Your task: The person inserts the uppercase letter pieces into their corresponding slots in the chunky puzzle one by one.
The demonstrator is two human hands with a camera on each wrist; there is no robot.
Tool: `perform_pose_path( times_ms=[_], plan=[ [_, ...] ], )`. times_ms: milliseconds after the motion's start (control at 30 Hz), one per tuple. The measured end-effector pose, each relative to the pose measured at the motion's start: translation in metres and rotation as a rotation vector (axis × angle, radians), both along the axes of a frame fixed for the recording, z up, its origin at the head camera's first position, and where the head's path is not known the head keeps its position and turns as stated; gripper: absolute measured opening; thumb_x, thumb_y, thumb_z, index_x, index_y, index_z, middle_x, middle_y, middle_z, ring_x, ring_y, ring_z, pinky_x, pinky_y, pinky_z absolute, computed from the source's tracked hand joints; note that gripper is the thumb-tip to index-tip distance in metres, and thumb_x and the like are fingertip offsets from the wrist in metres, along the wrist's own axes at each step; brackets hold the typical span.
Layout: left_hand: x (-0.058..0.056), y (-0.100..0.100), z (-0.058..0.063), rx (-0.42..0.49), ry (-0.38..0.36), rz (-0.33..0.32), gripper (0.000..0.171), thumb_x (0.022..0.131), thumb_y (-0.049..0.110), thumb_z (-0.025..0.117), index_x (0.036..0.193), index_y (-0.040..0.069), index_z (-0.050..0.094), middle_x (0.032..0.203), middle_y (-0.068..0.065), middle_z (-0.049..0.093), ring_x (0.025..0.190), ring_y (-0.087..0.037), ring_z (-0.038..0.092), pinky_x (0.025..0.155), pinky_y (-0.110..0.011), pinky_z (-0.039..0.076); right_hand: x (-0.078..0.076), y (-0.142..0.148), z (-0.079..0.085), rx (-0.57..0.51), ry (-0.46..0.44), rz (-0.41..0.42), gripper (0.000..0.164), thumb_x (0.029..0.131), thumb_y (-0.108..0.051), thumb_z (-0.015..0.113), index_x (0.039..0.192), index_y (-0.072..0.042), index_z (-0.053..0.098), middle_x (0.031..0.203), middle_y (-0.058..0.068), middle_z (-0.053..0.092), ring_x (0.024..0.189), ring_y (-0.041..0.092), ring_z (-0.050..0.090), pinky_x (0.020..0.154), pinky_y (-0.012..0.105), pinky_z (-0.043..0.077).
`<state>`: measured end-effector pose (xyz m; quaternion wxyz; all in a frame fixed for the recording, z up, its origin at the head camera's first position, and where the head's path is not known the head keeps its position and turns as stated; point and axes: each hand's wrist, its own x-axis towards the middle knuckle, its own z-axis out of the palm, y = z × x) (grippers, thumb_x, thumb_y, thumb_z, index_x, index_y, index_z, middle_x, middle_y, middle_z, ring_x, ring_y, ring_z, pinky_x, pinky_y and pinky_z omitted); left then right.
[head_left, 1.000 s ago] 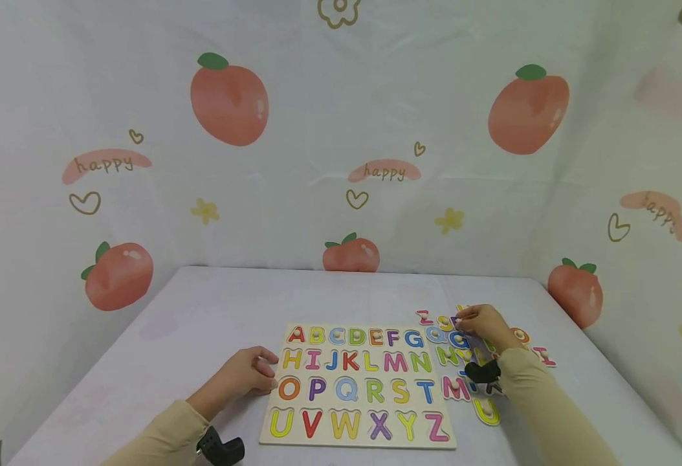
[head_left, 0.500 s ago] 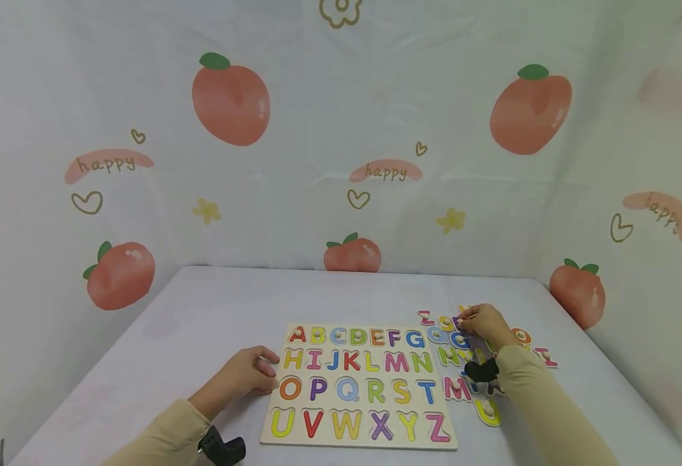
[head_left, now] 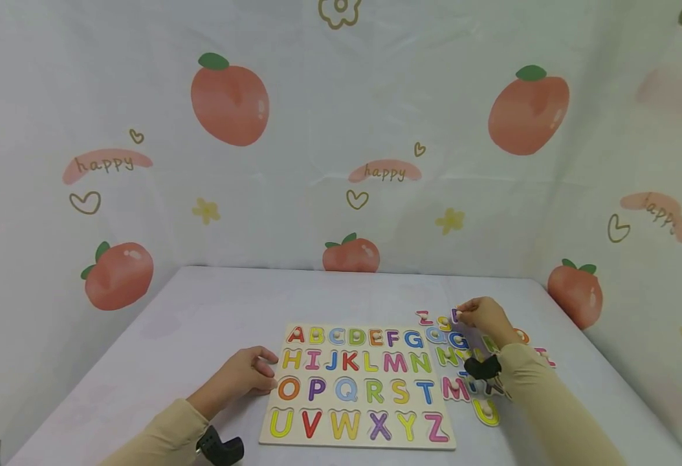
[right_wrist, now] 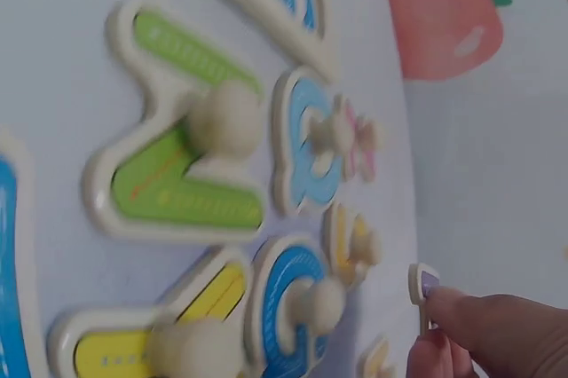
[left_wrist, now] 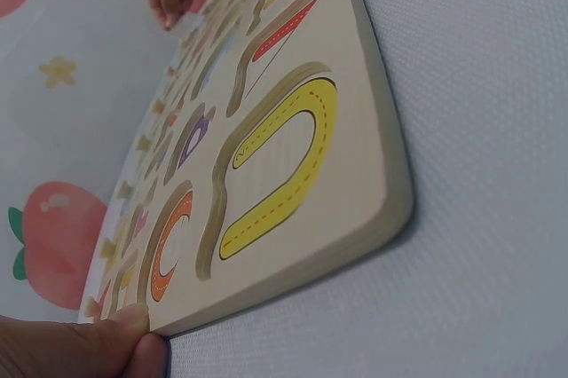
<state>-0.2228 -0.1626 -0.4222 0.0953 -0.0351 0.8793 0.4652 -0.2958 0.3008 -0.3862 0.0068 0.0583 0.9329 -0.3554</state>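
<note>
My right hand [head_left: 483, 318] pinches a small purple letter piece [right_wrist: 429, 282] between thumb and fingers, above the loose letters. Its fingers cover most of the piece, so I cannot tell which letter it is. My left hand [head_left: 244, 370] holds the left edge of a wooden alphabet puzzle board [head_left: 358, 439]; in the left wrist view the thumb [left_wrist: 111, 329] lies at the board's rim with a finger just below. Knobbed pieces from A to E sit in the board's top row, while the other rows show printed recesses.
Loose knobbed letters lie right of the board, among them a pink M [head_left: 455, 388], a green N [right_wrist: 182, 134], a light blue Q [right_wrist: 306, 165], a blue G [head_left: 458, 340], a yellow U [head_left: 486, 411] and a pink Z [head_left: 424, 317]. A patterned cloth backdrop [head_left: 294, 213] stands behind the table.
My right hand has risen slightly away from the loose pile, lifting the purple letter piece with it. The left hand and the board stay where they were.
</note>
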Motion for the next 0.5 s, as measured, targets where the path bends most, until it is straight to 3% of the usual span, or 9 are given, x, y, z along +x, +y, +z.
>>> perform_pose_path(
  times_ms=[267,500],
  plan=[
    [0.001,-0.001,0.002,-0.008,0.001,-0.010,0.042,0.073,-0.001,0.079,0.110,-0.001,0.060,0.080,-0.007,0.059,0.069,-0.017,0.056,0.062,-0.028,0.054,-0.002,-0.021,0.004,-0.123,0.045,0.049,0.026,0.093,-0.020,0.065,0.107,0.001,0.065,0.101,0.014,0.068,0.086,0.023,0.063,0.085,0.044,0.050],
    [0.001,-0.001,0.001,-0.006,0.006,-0.002,0.041,0.073,-0.001,0.079,0.110,-0.001,0.060,0.080,-0.007,0.059,0.069,-0.016,0.057,0.062,-0.028,0.054,0.003,-0.049,0.002,-0.120,0.076,0.101,0.024,0.091,-0.021,0.068,0.106,-0.001,0.067,0.096,0.011,0.067,0.086,0.023,0.062,0.084,0.040,0.053]
  ],
)
